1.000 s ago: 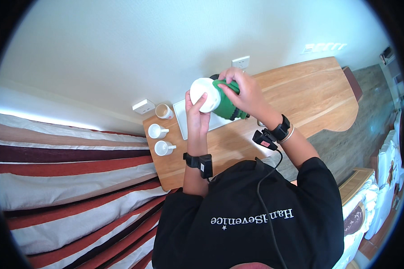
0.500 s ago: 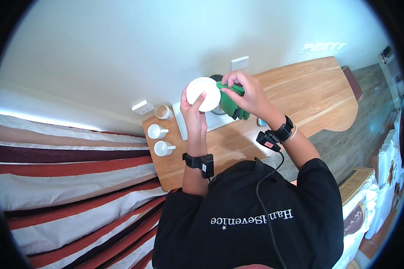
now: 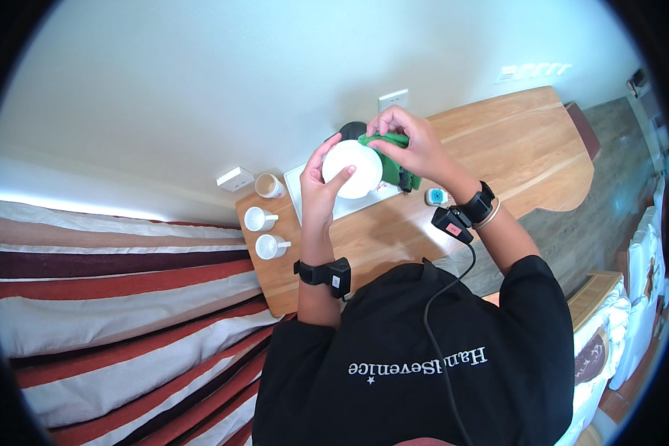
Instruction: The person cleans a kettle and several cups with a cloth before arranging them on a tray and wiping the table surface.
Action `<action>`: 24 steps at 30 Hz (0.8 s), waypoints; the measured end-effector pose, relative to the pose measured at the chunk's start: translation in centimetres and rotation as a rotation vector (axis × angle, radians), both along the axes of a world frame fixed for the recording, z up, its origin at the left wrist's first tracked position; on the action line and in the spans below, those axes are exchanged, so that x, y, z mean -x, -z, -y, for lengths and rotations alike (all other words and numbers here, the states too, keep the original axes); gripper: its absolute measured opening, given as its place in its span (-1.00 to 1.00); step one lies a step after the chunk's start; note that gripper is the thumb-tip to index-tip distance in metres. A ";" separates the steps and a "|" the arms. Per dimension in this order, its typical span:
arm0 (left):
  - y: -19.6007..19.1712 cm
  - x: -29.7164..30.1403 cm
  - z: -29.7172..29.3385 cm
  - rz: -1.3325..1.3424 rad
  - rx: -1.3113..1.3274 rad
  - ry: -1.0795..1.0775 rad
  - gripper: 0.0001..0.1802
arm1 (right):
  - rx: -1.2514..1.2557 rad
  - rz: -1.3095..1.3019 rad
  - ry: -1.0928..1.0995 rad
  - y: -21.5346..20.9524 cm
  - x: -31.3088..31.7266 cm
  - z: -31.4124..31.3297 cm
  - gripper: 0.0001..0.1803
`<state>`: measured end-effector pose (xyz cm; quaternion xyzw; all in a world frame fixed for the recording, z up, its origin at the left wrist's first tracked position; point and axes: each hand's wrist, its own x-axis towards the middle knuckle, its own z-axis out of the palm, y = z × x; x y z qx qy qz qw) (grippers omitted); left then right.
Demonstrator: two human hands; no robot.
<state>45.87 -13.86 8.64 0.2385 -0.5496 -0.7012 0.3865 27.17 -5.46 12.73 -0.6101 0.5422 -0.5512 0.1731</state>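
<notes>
My left hand [image 3: 325, 187] grips a small round white plate [image 3: 355, 165] by its left side, the thumb lying across its face. At the plate's upper right edge, my right hand [image 3: 409, 139] pinches a green cloth [image 3: 392, 169] between thumb and fingers. The rest of the cloth hangs down beside and partly behind the plate. Below both hands lies a white rectangular tray [image 3: 296, 195], largely covered from view. A dark rounded object [image 3: 355, 131] shows behind the plate; I cannot make out its kind.
Two white mugs [image 3: 259, 218] and a paper cup [image 3: 269, 186] stand at the left end of the wooden table [image 3: 513, 149]. A small white-and-blue item [image 3: 436, 197] lies near my right wrist. Striped curtains [image 3: 126, 297] hang at left; a wall [image 3: 201, 89] runs behind.
The plate has moved slightly right and down with my left hand. My right hand has shifted a little to the right with the cloth, uncovering more of the white-and-blue item.
</notes>
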 end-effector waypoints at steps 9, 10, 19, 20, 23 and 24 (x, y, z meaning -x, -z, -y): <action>0.7 0.3 0.1 0.152 0.174 0.247 -0.03 | -0.161 0.007 -0.270 -1.4 -0.9 0.3 -0.75; 1.1 0.5 0.1 0.154 0.175 0.246 -0.03 | -0.159 0.007 -0.271 -1.2 -0.9 0.5 -0.75; 1.8 0.3 0.3 0.041 0.089 0.117 -0.16 | -0.231 0.005 -0.240 0.3 0.5 0.9 -0.75; 1.8 0.4 0.3 0.019 0.069 0.109 -0.22 | -0.239 0.028 -0.246 0.4 0.7 0.9 -0.75; 2.2 0.2 0.4 0.022 0.077 0.117 -0.39 | -0.234 0.050 -0.220 0.0 0.5 0.9 -0.74; 2.6 0.0 0.5 0.014 0.077 0.123 -0.39 | -0.234 0.043 -0.212 -0.1 0.4 0.8 -0.74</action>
